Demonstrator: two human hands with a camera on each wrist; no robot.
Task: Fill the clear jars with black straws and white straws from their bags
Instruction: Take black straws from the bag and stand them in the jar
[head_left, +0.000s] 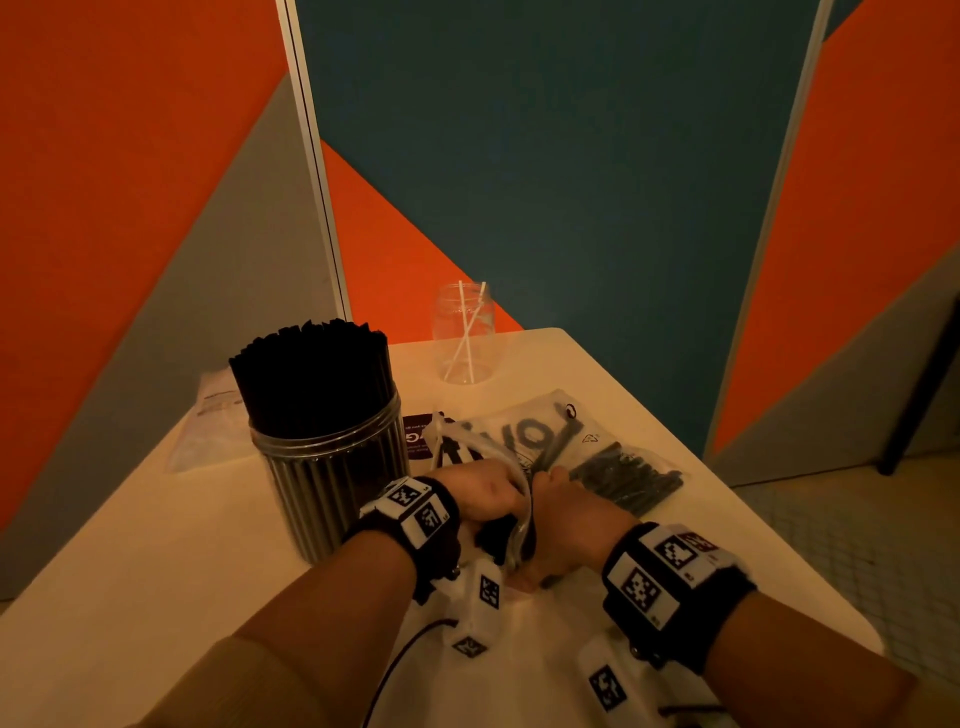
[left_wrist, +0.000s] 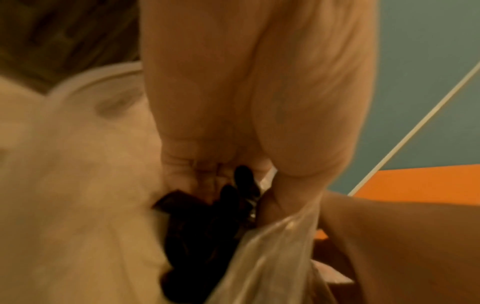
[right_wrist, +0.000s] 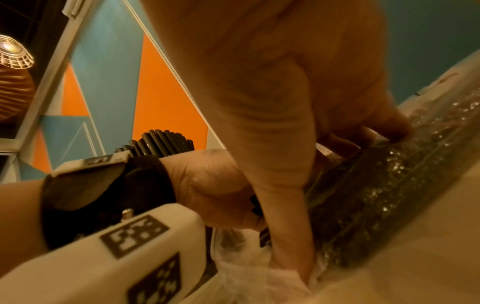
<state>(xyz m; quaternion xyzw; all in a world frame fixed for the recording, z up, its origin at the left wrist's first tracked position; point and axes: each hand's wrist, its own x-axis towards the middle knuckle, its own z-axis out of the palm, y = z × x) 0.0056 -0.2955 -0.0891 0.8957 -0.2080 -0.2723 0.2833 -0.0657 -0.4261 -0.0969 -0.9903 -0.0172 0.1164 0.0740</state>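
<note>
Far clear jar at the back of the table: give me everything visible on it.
The clear round jar looks like glass or clear plastic, with a narrower threaded neck and an open mouth, no lid. It stands upright on the cream table near its far edge, in front of the orange and blue wall panels. It is nearly empty: two thin white straws lean crossed inside, their tips poking above the rim. Neither hand touches it; it stands apart from the ribbed clear jar packed with black straws, which is nearer and to the left.

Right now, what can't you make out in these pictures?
- Head view: the hands cover the bag's mouth; whether it is open is hidden.
- Left wrist view: blurred; the black straws cannot be counted.
- Head view: bag print too small to read.
- Right wrist view: the left hand hides the jar.
</note>
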